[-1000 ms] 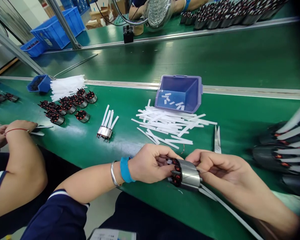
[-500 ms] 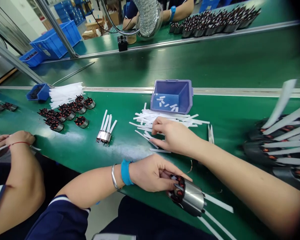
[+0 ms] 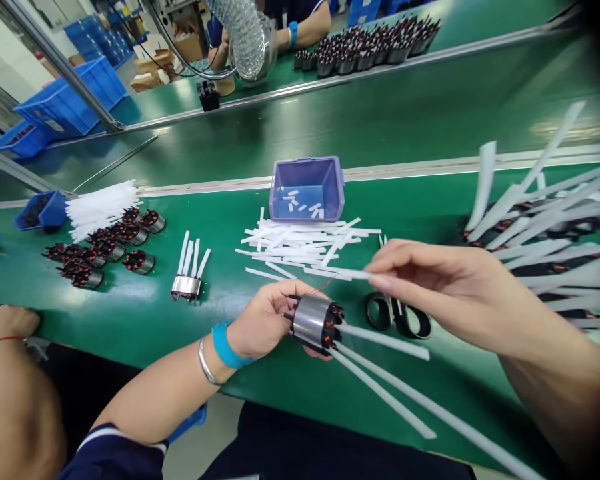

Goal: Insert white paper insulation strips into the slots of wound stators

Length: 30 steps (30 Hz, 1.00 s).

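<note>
My left hand (image 3: pixel 263 319) grips a motor stator (image 3: pixel 314 321), a steel ring with black end pieces and copper windings. Three long white strips stick out of its right end, and the stator lies tilted on its side. Above and to the right, my right hand (image 3: pixel 430 283) pinches the end of a white paper strip (image 3: pixel 337 272) between thumb and forefinger. Loose white strips (image 3: pixel 300 241) lie in a pile just beyond. Black-handled scissors (image 3: pixel 397 317) rest on the green bench below my right hand, partly covered by it.
A purple bin (image 3: pixel 307 190) with small white pieces stands behind the pile. One stator with upright strips (image 3: pixel 187 285) sits left, near a group of bare stators (image 3: pixel 105 247). More strip-filled stators (image 3: pixel 540 247) crowd the right. A co-worker's arm (image 3: pixel 17 387) is at far left.
My right hand has left the pile, moving right with a strip pinched in it. My left hand has turned the stator and raised it slightly. The camera view has shifted right.
</note>
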Tool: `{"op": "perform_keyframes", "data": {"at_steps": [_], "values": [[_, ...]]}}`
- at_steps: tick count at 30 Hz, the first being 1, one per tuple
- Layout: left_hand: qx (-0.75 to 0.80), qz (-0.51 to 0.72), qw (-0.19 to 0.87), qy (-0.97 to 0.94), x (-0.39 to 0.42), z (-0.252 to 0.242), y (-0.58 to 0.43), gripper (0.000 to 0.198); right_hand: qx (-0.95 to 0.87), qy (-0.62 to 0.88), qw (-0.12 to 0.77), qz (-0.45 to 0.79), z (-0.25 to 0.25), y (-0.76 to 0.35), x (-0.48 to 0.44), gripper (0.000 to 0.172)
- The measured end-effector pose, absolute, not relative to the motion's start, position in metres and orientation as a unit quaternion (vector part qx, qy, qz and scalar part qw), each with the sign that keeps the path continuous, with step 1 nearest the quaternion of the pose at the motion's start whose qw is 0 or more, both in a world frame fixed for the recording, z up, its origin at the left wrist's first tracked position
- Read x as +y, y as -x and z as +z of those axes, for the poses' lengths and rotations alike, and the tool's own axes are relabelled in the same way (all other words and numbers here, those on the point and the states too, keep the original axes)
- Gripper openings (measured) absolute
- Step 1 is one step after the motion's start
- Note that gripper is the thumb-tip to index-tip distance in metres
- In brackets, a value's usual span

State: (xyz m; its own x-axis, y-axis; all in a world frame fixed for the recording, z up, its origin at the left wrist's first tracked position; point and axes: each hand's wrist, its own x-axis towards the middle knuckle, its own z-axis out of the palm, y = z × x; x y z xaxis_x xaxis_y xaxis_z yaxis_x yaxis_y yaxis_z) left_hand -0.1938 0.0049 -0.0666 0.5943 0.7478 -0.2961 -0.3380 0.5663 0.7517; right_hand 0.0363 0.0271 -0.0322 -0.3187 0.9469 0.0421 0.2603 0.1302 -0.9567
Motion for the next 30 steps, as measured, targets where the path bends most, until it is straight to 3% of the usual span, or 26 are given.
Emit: {"op": "perform_keyframes", "data": {"at_steps": [4,8,12,17,22,25,30], "values": [[0.33,0.333,0.811,-0.351,0.006,-0.069,0.193,0.07,-0.672,0.43,0.326,0.507,-0.025,-0.036,0.012,0.024],[0.359,0.297,0.809,-0.359,0.007,-0.074,0.193,0.051,-0.734,0.389,0.338,0.443,-0.029,-0.021,0.008,0.018],[0.346,0.284,0.823,-0.349,0.008,-0.073,0.195,0.054,-0.706,0.424,0.39,0.412,-0.043,-0.014,0.006,0.01],[0.36,0.306,0.799,-0.371,0.007,-0.066,0.194,0.06,-0.665,0.452,0.427,0.412,-0.053,-0.009,0.003,0.02],[0.403,0.322,0.757,-0.401,0.001,-0.068,0.187,0.068,-0.651,0.466,0.402,0.445,-0.054,-0.002,0.003,0.031],[0.409,0.325,0.745,-0.415,-0.001,-0.071,0.186,0.058,-0.647,0.476,0.39,0.449,-0.056,-0.001,0.003,0.029],[0.416,0.358,0.681,-0.485,0.0,-0.071,0.189,0.02,-0.695,0.455,0.35,0.433,-0.061,-0.006,0.004,0.026]]}}
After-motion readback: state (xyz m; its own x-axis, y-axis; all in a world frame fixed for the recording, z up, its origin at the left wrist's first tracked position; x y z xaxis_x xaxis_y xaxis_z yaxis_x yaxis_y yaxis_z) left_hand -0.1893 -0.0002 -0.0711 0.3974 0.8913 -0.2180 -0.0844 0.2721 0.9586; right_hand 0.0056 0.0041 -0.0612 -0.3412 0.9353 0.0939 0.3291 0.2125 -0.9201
